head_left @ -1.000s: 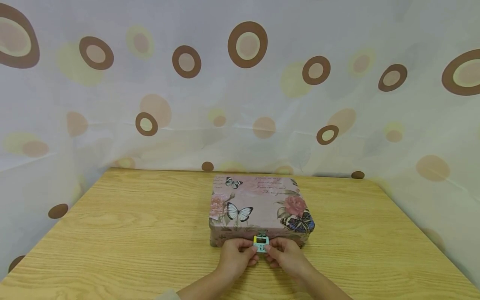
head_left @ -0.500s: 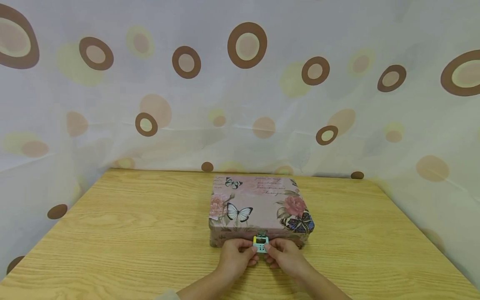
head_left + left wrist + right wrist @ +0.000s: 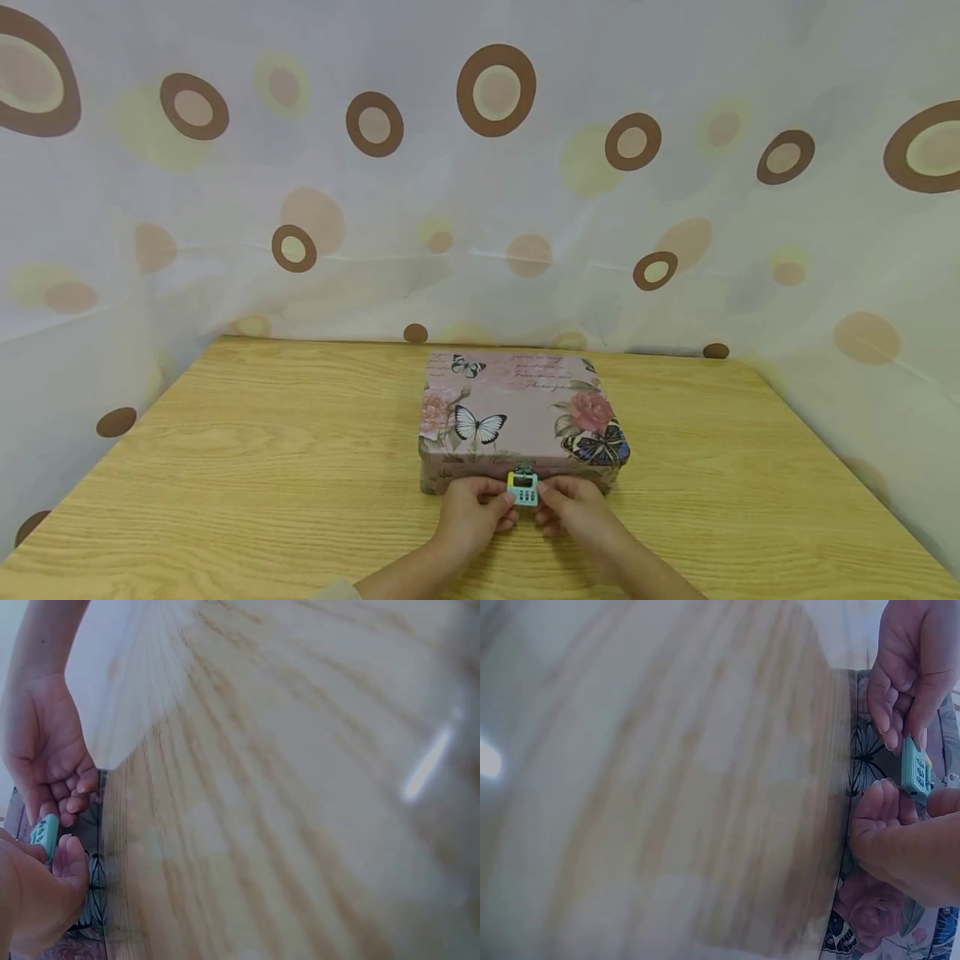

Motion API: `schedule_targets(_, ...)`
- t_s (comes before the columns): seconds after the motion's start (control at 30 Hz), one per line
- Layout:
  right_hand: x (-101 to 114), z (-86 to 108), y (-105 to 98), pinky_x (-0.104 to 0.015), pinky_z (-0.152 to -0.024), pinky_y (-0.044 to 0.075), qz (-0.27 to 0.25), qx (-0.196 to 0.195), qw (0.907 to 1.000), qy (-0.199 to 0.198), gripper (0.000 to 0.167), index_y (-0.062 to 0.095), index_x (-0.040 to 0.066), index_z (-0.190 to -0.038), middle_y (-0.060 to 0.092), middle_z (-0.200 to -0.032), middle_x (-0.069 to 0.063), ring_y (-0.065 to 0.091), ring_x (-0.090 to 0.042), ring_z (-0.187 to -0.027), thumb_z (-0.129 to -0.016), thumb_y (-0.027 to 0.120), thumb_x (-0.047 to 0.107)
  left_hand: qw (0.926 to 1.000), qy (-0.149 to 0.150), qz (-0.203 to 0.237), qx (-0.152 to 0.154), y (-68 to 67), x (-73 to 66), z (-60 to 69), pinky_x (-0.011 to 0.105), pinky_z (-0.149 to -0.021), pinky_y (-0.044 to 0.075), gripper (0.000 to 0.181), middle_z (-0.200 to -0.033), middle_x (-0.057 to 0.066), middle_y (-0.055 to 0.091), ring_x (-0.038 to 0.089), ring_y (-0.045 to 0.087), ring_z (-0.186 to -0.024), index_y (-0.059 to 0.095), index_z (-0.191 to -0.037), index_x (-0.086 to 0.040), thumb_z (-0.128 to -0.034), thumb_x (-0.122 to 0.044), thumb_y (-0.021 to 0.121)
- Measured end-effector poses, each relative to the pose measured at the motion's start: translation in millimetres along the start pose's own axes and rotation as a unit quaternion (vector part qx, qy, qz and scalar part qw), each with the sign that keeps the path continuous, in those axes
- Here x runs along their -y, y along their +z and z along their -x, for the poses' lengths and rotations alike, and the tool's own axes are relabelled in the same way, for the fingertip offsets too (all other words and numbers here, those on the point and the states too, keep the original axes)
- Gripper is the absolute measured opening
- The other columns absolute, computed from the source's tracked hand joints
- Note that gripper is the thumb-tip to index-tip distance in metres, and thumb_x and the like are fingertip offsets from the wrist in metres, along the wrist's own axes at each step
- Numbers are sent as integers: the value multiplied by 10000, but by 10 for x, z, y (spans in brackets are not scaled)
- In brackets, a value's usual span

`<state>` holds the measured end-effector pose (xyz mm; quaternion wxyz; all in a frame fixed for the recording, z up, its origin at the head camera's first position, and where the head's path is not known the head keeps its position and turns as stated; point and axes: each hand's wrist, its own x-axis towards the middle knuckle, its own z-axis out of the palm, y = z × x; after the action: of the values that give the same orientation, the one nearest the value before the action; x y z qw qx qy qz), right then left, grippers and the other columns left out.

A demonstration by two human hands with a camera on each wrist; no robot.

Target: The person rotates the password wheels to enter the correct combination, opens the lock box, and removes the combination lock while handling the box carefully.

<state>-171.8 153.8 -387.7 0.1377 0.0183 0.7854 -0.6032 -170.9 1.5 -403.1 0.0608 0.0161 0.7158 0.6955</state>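
A small mint-green combination padlock [image 3: 523, 495] with a yellow corner hangs at the metal clasp [image 3: 525, 467] on the front of a pink floral box [image 3: 517, 400]. Its number dials face up toward the head view. My left hand [image 3: 471, 515] pinches the padlock's left side between thumb and fingers. On the other side, my right hand [image 3: 583, 514] holds the right edge with thumb and forefinger, the other fingers curled below. In the right wrist view the padlock [image 3: 914, 771] sits between both hands' fingertips. The box's lid is down.
The box stands on a wood-grain table [image 3: 262, 467], toward its middle. Behind and at both sides hangs a pale curtain [image 3: 420, 200] with brown ring patterns.
My right thumb has shifted slightly right, from over the dials to the padlock's edge, so more dials show. The left hand and the box stay in place.
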Motion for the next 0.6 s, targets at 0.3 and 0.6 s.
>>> schedule_targets(0.3,-41,-11,-19,-202,-611,526,-12,45,9999,-126,268,529,-152,-1049,567,-786,-8,536,-94,-722,-954,470,92,10000,-4,67,-33,5,-7,7,255,-597,601,136,-727,177,649,81,600,-608,598,-933,182,-854,74,580)
schedule_targets(0.6,-80,-39,-29,-228,-624,531,186,130,9993,-292,238,541,-129,-1012,583,-770,-7,542,-100,-717,-899,557,80,9999,-13,110,-3,-2,-15,17,242,-599,598,143,-737,175,647,79,600,-613,592,-945,189,-856,79,574)
